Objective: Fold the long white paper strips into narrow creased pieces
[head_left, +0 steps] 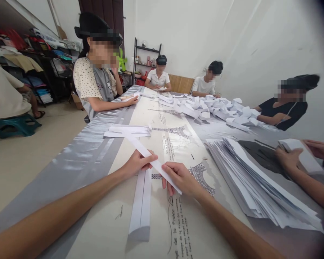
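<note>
Fingers (pixel 152 158) of both hands are closed on a narrow white paper strip (pixel 138 145); the left hand (pixel 135 164) pinches it near its middle, the right hand (pixel 182 178) towards its near end. Strip lies aslant above the Eiffel Tower-print tablecloth (pixel 108 205), its far end at a row of paper strips (pixel 118 131). Nearer the wearer rests a wider creased paper strip (pixel 142 212). Right: a fanned paper stack (pixel 248 183); beyond, a heap of folded papers (pixel 202 106). At far right, a co-worker's hand (pixel 288 158) holds a white block-shaped item (pixel 309 162).
</note>
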`<state>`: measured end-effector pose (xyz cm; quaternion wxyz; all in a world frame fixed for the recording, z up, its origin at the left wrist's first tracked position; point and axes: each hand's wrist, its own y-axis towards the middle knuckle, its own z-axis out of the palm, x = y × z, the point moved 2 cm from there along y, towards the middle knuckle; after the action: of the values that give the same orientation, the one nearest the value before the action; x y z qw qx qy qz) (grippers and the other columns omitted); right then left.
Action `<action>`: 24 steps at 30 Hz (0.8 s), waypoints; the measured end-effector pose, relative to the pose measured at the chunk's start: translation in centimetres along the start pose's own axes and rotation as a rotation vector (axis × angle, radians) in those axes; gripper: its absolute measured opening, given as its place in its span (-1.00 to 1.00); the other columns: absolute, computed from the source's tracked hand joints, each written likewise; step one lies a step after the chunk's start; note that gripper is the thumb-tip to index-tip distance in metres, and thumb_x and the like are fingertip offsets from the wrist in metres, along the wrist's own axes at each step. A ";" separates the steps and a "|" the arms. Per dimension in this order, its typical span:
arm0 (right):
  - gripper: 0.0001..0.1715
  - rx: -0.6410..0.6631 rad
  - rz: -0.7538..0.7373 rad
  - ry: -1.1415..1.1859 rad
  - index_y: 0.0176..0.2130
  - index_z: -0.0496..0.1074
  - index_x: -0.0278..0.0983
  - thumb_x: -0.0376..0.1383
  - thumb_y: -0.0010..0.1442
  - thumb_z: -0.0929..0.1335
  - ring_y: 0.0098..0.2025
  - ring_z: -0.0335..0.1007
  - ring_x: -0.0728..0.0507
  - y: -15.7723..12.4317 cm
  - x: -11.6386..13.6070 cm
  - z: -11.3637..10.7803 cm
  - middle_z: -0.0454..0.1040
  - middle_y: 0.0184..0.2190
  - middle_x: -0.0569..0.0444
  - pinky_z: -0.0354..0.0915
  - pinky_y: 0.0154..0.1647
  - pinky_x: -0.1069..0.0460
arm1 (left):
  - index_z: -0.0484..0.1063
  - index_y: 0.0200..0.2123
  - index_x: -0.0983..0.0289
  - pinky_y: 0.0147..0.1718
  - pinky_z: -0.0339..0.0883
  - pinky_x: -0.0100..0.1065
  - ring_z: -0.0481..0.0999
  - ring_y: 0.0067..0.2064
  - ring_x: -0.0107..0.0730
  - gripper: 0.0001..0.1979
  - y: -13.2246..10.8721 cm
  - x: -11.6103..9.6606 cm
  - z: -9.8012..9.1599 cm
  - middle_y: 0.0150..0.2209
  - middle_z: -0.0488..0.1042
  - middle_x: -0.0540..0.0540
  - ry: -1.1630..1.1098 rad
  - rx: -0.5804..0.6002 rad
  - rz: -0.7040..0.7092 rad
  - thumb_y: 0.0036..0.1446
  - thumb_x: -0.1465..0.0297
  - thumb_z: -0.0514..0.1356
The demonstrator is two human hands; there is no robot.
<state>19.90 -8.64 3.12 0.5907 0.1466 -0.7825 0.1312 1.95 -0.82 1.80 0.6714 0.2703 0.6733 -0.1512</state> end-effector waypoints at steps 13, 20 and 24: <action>-0.47 -0.022 -0.026 0.032 -0.43 0.39 -0.26 0.03 0.41 0.26 -0.62 0.41 -0.01 -0.2 0.3 -1.1 0.54 -0.55 0.09 0.36 -0.54 0.08 | 0.39 -0.48 0.29 -0.57 -0.14 -0.39 0.03 -0.59 -0.59 -0.68 0.2 0.0 -0.3 -0.64 0.16 -0.12 -0.089 -0.057 -0.012 0.17 0.19 0.30; -0.44 -0.032 -0.042 0.013 -0.44 0.42 -0.26 0.05 0.41 0.25 -0.60 0.44 -0.03 0.0 0.2 -1.1 0.55 -0.53 0.08 0.37 -0.52 0.05 | 0.41 -0.50 0.30 -0.54 -0.12 -0.37 0.04 -0.57 -0.58 -0.69 0.2 -0.1 -0.4 -0.59 0.25 -0.07 -0.073 -0.076 -0.024 0.13 0.21 0.32; -0.44 -0.080 -0.049 -0.035 -0.47 0.39 -0.24 0.05 0.40 0.25 -0.63 0.37 -0.02 -0.1 0.0 -1.5 0.52 -0.57 0.11 0.34 -0.55 0.05 | 0.33 -0.55 0.28 -0.53 -0.12 -0.37 0.02 -0.57 -0.57 -0.67 0.3 0.1 -0.5 -0.62 0.14 -0.11 -0.103 -0.109 -0.004 0.14 0.23 0.30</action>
<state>21.25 -8.15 3.53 0.5852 0.1443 -0.7936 0.0830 1.71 -0.26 1.80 0.7186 0.2241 0.6455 -0.1294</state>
